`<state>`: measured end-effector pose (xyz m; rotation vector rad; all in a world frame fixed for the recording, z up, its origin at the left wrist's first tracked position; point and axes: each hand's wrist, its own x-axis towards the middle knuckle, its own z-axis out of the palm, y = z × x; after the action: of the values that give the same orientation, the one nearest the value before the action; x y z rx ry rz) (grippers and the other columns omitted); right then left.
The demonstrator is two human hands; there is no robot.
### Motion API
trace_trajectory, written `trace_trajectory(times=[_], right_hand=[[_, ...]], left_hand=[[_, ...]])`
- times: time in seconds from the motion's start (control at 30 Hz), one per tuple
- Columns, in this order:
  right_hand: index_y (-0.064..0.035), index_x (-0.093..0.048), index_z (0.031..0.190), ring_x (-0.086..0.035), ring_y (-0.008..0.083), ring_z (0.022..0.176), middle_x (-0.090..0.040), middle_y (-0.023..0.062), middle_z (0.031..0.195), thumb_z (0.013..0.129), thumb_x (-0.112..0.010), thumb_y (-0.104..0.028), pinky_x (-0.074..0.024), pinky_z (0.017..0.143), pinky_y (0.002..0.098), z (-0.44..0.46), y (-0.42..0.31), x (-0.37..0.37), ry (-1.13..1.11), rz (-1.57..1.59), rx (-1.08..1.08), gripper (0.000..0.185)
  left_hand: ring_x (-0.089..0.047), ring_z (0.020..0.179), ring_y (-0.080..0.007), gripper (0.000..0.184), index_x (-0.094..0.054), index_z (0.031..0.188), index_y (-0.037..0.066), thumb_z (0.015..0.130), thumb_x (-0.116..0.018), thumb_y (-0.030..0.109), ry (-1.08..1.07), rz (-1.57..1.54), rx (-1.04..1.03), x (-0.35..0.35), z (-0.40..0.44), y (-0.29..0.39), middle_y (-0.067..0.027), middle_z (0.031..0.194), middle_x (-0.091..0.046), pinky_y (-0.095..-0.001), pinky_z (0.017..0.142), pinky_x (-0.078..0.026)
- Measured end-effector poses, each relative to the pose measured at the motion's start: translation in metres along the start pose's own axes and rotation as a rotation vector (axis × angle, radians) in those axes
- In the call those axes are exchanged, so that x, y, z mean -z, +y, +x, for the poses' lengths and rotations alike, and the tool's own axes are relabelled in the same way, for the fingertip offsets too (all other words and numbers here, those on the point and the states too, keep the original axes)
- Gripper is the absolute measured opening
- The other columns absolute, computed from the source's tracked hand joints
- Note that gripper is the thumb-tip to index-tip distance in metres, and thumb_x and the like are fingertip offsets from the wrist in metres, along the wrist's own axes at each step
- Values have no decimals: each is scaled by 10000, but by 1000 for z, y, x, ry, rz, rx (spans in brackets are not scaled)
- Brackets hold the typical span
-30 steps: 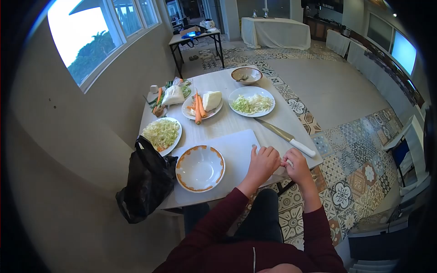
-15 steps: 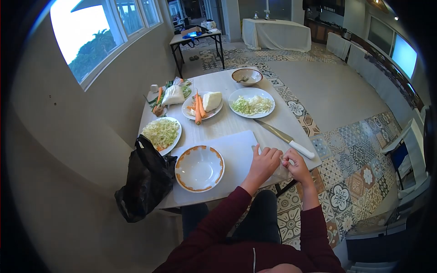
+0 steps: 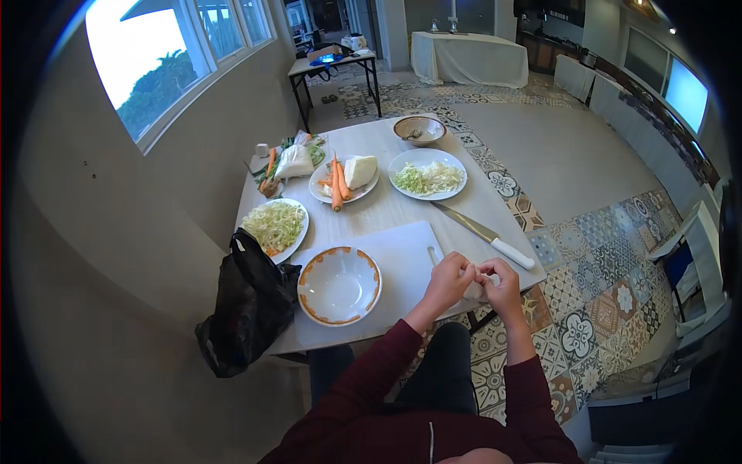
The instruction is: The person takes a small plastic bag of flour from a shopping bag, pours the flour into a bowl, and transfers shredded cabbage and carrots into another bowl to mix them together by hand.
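Observation:
My left hand (image 3: 450,280) and my right hand (image 3: 501,287) meet over the table's front right edge, fingertips pinched close together. Between and below them hangs a small, pale, see-through plastic bag (image 3: 475,292), partly hidden by the fingers; its contents I cannot make out. Just left of my left hand lies the white cutting board (image 3: 406,259) with its handle slot. An empty white bowl with an orange-patterned rim (image 3: 340,286) stands on the board's left part. Beyond my right hand rests a large knife (image 3: 495,241), its white handle toward me.
Shredded cabbage fills a plate (image 3: 427,152) at the back and another plate (image 3: 303,234) at the left. A middle plate (image 3: 366,193) bears carrots (image 3: 337,187) and a cabbage piece (image 3: 360,172). A black plastic bag (image 3: 247,309) overhangs the left edge. A brown-rimmed bowl (image 3: 420,122) holds a spoon.
My left hand has moved right and slightly down, off the cutting board's corner, uncovering the handle slot. Its fingers have come together with those of my right hand at the bag.

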<state>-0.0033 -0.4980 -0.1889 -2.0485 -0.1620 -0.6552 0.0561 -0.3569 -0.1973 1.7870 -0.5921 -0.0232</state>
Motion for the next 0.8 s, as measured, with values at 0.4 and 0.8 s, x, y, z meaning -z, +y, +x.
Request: trace_trajectory(times=[0.4, 0.8], right_hand=[[-3, -525, 774, -508, 220, 708, -497, 94, 759, 750, -620, 17, -419, 631, 323, -3, 7, -5, -35, -9, 41, 101], [-88, -490, 840, -409, 90, 831, -411, -17, 885, 882, -635, -366, -324, 753, 214, -9, 34, -5, -227, 675, -76, 317]], left_hand=[[-535, 916, -259, 112, -503, 918, 63, 853, -518, 154, 143, 785, -402, 1, -3, -6, -75, 913, -497, -564, 874, -385], [-550, 864, -330, 93, -486, 966, 46, 908, -477, 118, 41, 363, -250, 0, 2, -11, -119, 876, -539, -496, 859, -402]])
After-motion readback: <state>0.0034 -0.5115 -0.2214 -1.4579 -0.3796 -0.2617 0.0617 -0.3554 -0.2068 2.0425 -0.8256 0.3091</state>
